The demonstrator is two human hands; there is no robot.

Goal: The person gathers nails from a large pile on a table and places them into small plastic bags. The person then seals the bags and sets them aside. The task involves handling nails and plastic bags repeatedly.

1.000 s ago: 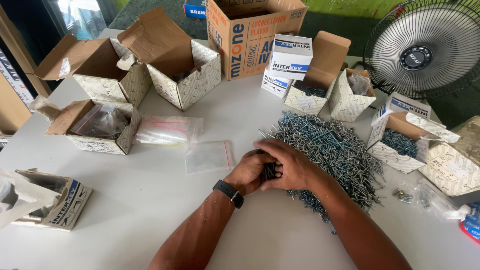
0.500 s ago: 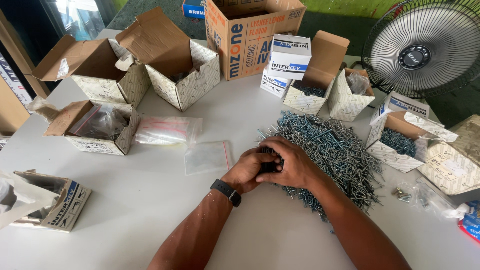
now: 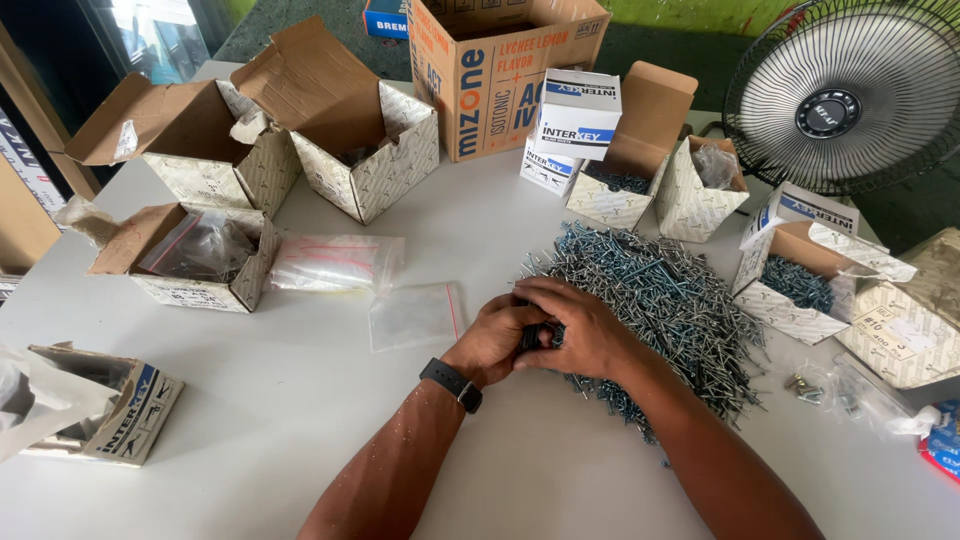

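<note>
Both hands, left (image 3: pixel 497 335) and right (image 3: pixel 580 325), close together round a small bundle of grey steel screws (image 3: pixel 535 335) at the heap's (image 3: pixel 665 300) edge on the white worktop (image 3: pixel 300 420). Judged stiff, sharp-tipped, slippery loose; best gripped mid-shank.

Whatever is gripped between the left hand (image 3: pixel 497 340) and right hand (image 3: pixel 580 330) is hidden by the fingers, part of the screw pile (image 3: pixel 670 300) is covered by the right forearm, and the fan (image 3: pixel 850 95) is cut off at the frame's edge.

Both hands (image 3: pixel 545 335) cupped together, fingers curled inward.
</note>
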